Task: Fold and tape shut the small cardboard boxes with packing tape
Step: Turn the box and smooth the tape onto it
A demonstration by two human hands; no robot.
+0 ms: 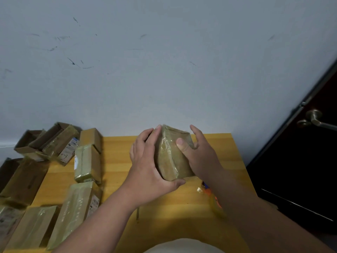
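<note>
Holding one small box (173,154) above the yellow table (116,161), the left hand (147,161) and right hand (198,154) curl around its taped sides. Left of it, several boxes (85,163) look sealed; some farther left (27,141) remain open.

Two bare forearms entered from the lower edge of the view, each uncovered from elbow region to wrist, with no sleeve, cuff, watch, bracelet or glove on either. The left hand (145,161) and right hand (198,152) were likewise ungloved and carried no rings on the fingers (180,143) that showed; the nails were short and unpainted. At the bottom centre, a rounded patch of pale, off-white garment (182,246) covered the person's torso.
</note>
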